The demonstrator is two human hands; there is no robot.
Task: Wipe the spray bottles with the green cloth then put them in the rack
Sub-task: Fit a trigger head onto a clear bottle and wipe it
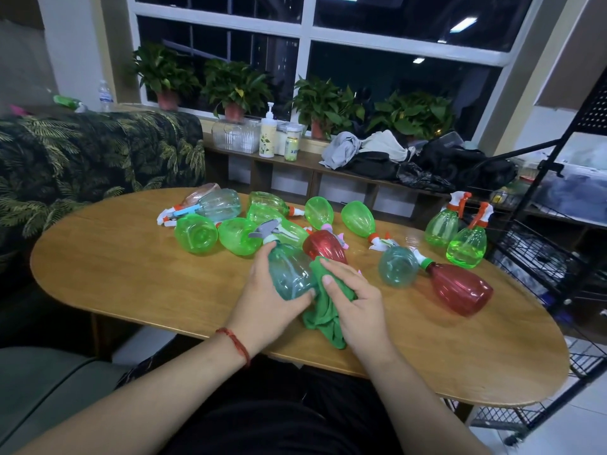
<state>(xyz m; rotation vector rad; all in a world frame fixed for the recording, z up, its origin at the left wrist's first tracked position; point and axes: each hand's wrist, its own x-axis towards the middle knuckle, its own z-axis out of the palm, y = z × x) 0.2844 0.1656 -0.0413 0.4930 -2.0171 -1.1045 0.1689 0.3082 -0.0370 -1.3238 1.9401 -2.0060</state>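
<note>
Desk (131,274), left half: a heap of green bottles (236,236) lies on its side, apparently not yet wiped.
Left grip (262,290): fingers and thumb wrapped round the teal bottle (290,274), which is tilted with its nozzle pointing away, above the desk's near edge; wrist bent inward.
Green cloth (320,315): bunched against the teal bottle's right flank, its tail hanging to the desk.
Right grip (356,307): closed on the cloth, thumb on top pressing it to the bottle.
Right half: a red bottle (460,287) and others lie flat.
Upright pair (441,226): two green bottles stand near the rack, perhaps already wiped.
Rack (532,254): no bottle is visible in it.
Progress: early, with wiping under way and most bottles left.
</note>
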